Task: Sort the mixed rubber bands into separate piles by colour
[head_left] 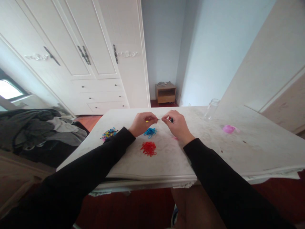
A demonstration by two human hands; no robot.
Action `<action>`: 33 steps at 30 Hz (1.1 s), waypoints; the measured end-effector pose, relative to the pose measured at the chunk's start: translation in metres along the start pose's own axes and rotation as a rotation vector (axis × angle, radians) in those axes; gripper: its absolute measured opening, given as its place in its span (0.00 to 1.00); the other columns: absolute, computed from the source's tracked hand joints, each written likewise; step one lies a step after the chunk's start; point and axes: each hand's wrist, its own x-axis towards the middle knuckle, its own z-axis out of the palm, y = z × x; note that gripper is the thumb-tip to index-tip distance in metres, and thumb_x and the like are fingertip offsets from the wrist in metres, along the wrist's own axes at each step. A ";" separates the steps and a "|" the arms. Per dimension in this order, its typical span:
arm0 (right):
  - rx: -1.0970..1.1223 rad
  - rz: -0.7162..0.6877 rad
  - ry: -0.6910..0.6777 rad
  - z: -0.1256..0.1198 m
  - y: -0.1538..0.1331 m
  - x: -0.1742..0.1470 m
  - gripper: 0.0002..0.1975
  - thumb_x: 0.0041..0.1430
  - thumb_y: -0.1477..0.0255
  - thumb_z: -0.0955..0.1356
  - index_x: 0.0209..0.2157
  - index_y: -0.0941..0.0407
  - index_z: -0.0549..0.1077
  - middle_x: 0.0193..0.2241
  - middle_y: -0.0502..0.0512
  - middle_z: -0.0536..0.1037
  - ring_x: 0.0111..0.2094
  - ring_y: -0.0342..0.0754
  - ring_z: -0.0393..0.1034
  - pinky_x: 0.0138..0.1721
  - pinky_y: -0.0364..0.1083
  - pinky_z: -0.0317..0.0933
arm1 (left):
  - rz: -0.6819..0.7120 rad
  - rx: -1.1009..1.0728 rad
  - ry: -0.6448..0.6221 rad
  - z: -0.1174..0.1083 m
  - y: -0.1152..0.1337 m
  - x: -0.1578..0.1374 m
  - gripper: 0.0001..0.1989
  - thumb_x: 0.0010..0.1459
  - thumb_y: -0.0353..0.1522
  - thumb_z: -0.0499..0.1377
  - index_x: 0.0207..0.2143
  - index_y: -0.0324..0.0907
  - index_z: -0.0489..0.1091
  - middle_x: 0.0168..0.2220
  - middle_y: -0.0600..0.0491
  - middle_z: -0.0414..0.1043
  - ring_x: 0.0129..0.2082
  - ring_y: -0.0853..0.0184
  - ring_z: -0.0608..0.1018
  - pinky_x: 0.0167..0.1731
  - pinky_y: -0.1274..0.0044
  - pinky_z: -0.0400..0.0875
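My left hand [143, 122] and my right hand [176, 125] are raised over the white table, fingertips nearly meeting. Each pinches one end of a thin black rubber band [159, 119], which runs taut across the small gap. Beneath my left hand lies a pile of blue rubber bands [150, 132], with a bit of yellow [147, 121] partly hidden by the fingers. Closer to me is a heap of red rubber bands [149, 148]. A mixed-colour pile [109, 134] sits by my left forearm. Something pink [175, 138] shows beside my right wrist, and black bits show behind the right fingers.
On the right of the table [166, 165] stand a clear glass jar [211, 109] and, nearer, a small pink pouch-like thing [228, 128]. Clothes [45, 133] are heaped at the left. A white wardrobe [100, 63] and a small wooden nightstand [166, 94] are beyond.
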 end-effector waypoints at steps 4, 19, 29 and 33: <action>0.034 0.092 0.053 -0.006 0.002 0.002 0.07 0.59 0.74 0.70 0.26 0.54 0.74 0.28 0.51 0.76 0.33 0.49 0.67 0.39 0.50 0.60 | -0.032 0.028 0.013 -0.003 0.002 0.000 0.06 0.54 0.34 0.67 0.28 0.40 0.78 0.28 0.50 0.81 0.29 0.65 0.82 0.33 0.75 0.77; 0.095 0.184 0.146 -0.015 0.011 0.002 0.05 0.56 0.72 0.69 0.27 0.54 0.74 0.29 0.51 0.77 0.32 0.47 0.67 0.36 0.48 0.60 | -0.088 -0.054 0.023 -0.002 0.000 -0.001 0.08 0.53 0.36 0.67 0.28 0.39 0.75 0.28 0.49 0.81 0.29 0.63 0.84 0.32 0.74 0.79; -0.075 0.307 0.201 -0.058 0.074 -0.002 0.05 0.53 0.69 0.70 0.26 0.55 0.75 0.30 0.54 0.78 0.32 0.49 0.68 0.40 0.51 0.62 | -0.073 -0.027 0.085 -0.005 -0.002 -0.001 0.09 0.55 0.36 0.65 0.30 0.39 0.74 0.28 0.48 0.81 0.29 0.62 0.84 0.34 0.72 0.79; -0.058 0.315 0.113 -0.051 0.086 -0.006 0.06 0.53 0.68 0.70 0.28 0.56 0.77 0.31 0.56 0.80 0.33 0.50 0.69 0.40 0.51 0.63 | -0.078 -0.033 0.082 -0.004 0.000 -0.001 0.08 0.55 0.36 0.65 0.30 0.39 0.74 0.28 0.49 0.80 0.29 0.63 0.84 0.33 0.73 0.79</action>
